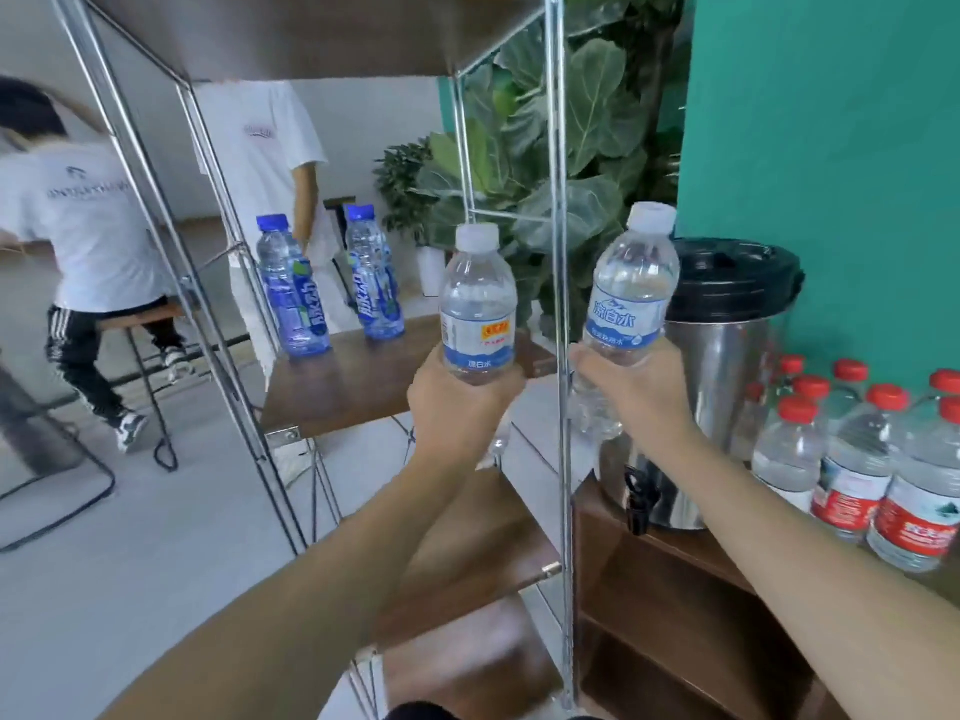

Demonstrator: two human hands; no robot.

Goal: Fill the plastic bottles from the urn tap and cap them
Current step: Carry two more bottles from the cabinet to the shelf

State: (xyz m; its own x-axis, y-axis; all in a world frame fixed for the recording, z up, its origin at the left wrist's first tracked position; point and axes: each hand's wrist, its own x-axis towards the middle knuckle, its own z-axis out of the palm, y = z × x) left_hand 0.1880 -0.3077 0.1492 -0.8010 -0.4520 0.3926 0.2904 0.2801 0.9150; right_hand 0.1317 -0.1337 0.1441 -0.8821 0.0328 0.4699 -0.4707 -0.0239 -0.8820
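My left hand (457, 407) grips the lower half of a clear white-capped bottle (478, 309) and holds it upright over the wooden shelf (353, 387). In my right hand (636, 394) is a second white-capped bottle (631, 293), tilted slightly right and held by its lower part, in front of the steel urn (727, 366). Both bottles look full and have their caps on. The urn has a black lid (737, 275), and its black tap (638, 498) sits low on the front, below my right wrist.
Two blue-capped bottles (291, 288) stand at the back of the shelf. Several red-capped bottles (857, 459) crowd the counter right of the urn. A metal rack post (563, 356) rises between my hands. Two people are behind the rack at left, a leafy plant behind.
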